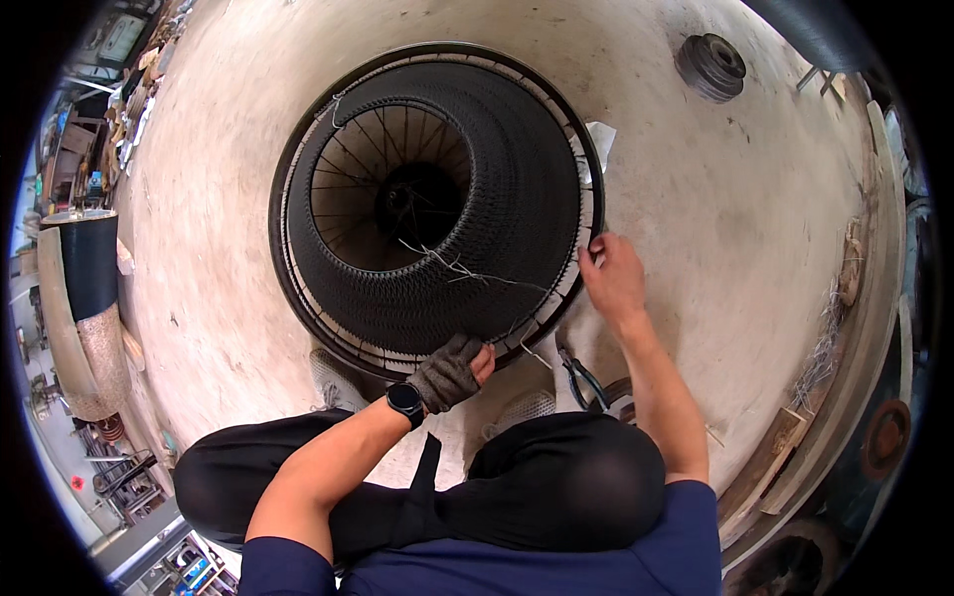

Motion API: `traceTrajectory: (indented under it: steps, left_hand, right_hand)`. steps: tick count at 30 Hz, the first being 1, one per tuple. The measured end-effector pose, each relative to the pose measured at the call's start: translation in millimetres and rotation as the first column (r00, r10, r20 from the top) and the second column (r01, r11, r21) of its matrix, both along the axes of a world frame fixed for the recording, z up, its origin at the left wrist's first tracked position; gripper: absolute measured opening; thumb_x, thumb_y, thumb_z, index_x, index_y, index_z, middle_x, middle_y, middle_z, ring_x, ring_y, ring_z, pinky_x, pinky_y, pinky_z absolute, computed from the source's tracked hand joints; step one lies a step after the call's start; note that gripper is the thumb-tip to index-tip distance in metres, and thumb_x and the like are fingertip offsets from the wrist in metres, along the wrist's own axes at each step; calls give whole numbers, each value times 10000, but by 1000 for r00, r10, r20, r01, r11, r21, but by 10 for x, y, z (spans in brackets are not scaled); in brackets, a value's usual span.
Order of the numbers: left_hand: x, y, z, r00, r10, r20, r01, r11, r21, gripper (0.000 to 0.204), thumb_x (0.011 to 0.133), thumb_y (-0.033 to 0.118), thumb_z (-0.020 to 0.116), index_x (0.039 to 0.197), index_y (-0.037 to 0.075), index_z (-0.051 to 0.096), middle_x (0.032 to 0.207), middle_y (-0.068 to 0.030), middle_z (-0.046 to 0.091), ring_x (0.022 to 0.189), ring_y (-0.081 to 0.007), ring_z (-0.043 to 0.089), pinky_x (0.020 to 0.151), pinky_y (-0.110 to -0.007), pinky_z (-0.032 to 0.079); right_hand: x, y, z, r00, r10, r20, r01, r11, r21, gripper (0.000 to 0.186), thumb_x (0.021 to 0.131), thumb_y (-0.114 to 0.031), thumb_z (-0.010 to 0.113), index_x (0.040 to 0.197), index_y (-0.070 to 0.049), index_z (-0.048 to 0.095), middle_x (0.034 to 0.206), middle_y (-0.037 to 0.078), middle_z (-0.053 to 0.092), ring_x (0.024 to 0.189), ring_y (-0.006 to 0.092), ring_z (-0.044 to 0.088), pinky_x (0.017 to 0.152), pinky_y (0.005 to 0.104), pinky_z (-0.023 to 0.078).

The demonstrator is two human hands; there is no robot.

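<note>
In front of me stands a large black drum-like piece (pixel 522 189) with a ridged, mesh-like surface and a round opening showing spokes inside. A dark rim (pixel 281 268) circles it, with a pale slotted band just inside. My left hand (pixel 449 374), in a dark grey fingerless glove, is closed over the rim's near edge. My bare right hand (pixel 613 278) has its fingers bent against the rim's right side; what its fingertips grip is partly hidden. Thin wire (pixel 467 273) runs over the drum's near side, and a loose wire end sticks out between my hands.
Dark-handled pliers (pixel 584 382) lie by my right knee. A dark grooved pulley-like piece (pixel 711 67) rests on the floor at the far right. Tangled wire (pixel 820 348) lies along timber planks (pixel 775 462) on the right. A part-black cylinder (pixel 89 268) stands at the left.
</note>
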State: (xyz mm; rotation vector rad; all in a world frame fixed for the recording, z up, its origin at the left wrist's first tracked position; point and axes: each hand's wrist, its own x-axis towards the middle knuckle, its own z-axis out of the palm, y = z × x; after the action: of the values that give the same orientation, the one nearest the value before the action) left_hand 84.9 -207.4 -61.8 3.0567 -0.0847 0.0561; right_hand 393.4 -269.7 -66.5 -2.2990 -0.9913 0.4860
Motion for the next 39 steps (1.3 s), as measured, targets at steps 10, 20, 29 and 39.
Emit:
traceTrajectory:
  steps: [10, 20, 29, 39]
  left_hand:
    - [270, 39, -5, 996, -7, 90, 9, 1000, -21, 383, 759, 79, 632, 1107, -76, 665, 963, -142, 644, 912, -275, 630, 804, -400, 510]
    - [518, -4, -28, 992, 28, 125, -23, 999, -41, 393, 756, 50, 630, 1121, -92, 659, 892, -119, 621, 840, -268, 602, 761, -405, 500]
    - [615, 25, -14, 990, 67, 126, -51, 990, -129, 394, 759, 83, 616, 1119, -75, 650, 950, -124, 628, 880, -269, 617, 776, -410, 515]
    - [558, 17, -142, 976, 78, 203, -42, 984, -176, 340, 768, 99, 616, 1077, -31, 671, 1033, -144, 649, 933, -285, 638, 811, -407, 531]
  right_hand:
    - [-194, -23, -161, 991, -88, -103, 100, 988, 115, 258, 877, -280, 732, 954, -37, 691, 1028, 166, 593, 819, 326, 641, 741, 414, 529]
    - [-102, 30, -85, 996, -69, -65, 78, 984, 158, 209, 834, -240, 728, 826, -32, 709, 844, 179, 599, 782, 357, 633, 712, 437, 505]
    - [42, 114, -178, 992, -96, -81, 102, 992, 70, 237, 773, -272, 767, 838, -44, 769, 810, 156, 617, 756, 308, 657, 699, 382, 515]
    - [23, 156, -167, 972, -139, -191, 150, 988, 47, 229, 788, -250, 750, 861, -33, 761, 808, 132, 613, 760, 271, 634, 717, 373, 498]
